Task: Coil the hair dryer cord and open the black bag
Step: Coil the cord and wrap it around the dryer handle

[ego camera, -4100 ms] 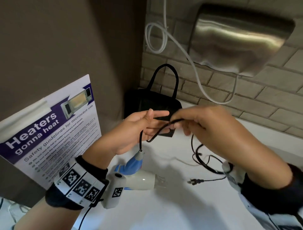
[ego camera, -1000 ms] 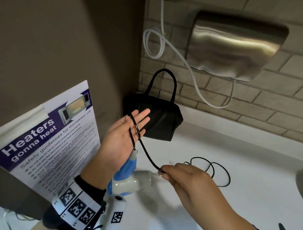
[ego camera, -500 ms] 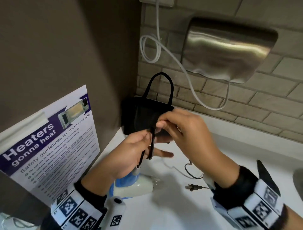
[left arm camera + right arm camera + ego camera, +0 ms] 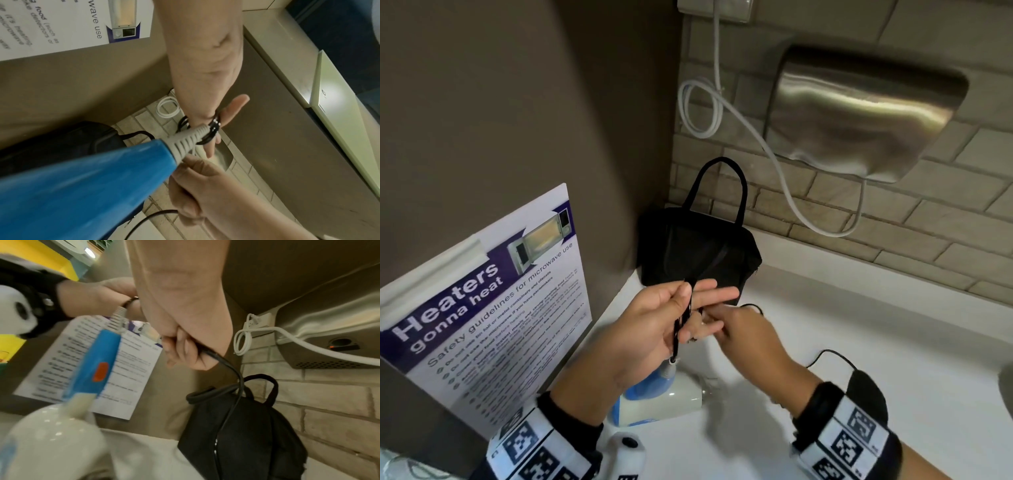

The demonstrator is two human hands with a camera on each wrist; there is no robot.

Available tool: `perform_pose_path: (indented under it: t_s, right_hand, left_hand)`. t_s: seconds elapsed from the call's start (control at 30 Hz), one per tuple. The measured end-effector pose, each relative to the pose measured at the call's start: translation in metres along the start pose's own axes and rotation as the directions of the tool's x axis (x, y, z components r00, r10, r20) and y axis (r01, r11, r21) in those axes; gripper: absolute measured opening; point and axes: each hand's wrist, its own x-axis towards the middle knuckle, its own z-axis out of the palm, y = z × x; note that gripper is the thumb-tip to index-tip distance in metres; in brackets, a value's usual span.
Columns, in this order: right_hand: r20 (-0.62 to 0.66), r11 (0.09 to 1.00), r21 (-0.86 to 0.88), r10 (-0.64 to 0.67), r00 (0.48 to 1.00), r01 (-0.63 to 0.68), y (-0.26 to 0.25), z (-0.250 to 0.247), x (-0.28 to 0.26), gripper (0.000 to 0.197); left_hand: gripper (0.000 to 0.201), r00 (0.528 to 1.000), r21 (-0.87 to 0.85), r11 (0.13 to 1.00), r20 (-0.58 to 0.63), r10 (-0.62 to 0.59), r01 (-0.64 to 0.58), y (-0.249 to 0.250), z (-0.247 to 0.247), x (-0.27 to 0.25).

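Observation:
Black hair dryer cord (image 4: pixel 677 334) is wound in loops round the straight fingers of my left hand (image 4: pixel 688 298), and the thumb pinches it there. The coils (image 4: pixel 213 127) show in the left wrist view beside the grey strain relief. The blue and white hair dryer (image 4: pixel 654 394) hangs from the cord below that hand, over the counter. My right hand (image 4: pixel 722 322) sits just under the left fingers and grips the cord (image 4: pixel 232 368) in a fist. Slack cord (image 4: pixel 835 354) trails over the counter. The black bag (image 4: pixel 698 250) stands closed in the corner behind both hands.
A steel hand dryer (image 4: pixel 866 113) hangs on the brick wall with a white cable (image 4: pixel 767 147) looping below it. A microwave safety poster (image 4: pixel 493 301) leans on the left wall. The white counter (image 4: pixel 876 325) stretches to the right.
My right hand has dropped from above the left fingers to below them, carrying the cord round. Less slack lies on the counter, and the plug is no longer visible.

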Motion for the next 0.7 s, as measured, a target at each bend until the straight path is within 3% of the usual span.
perform_pose_path:
  t_s: [0.2,0.33,0.5,0.7]
  right_hand:
    - [-0.025,0.99,-0.114,-0.082,0.996,0.079,-0.012,0.018,-0.033,0.054]
    - [-0.116,0.981,-0.185,-0.074,0.991,0.052,-0.011,0.011,-0.051,0.007]
    - [-0.142,0.986,-0.164,-0.052,0.988,0.028,-0.008,-0.004,-0.064,0.003]
    - [-0.221,0.987,-0.122,-0.13,0.967,0.105,-0.023,-0.024,-0.064,0.005]
  left_hand:
    - [0.033,0.982,-0.113,0.99,-0.176,0.063,-0.084,-0.001,-0.007,0.01]
    - [0.034,0.964,-0.166,0.976,-0.249,0.094,-0.138,-0.001,-0.013,0.014]
    - [0.037,0.928,-0.129,0.982,-0.363,0.083,-0.139,-0.007,-0.016,0.018]
    - [0.037,0.926,-0.103,0.986,-0.367,0.086,-0.132,-0.016,-0.011,0.023]
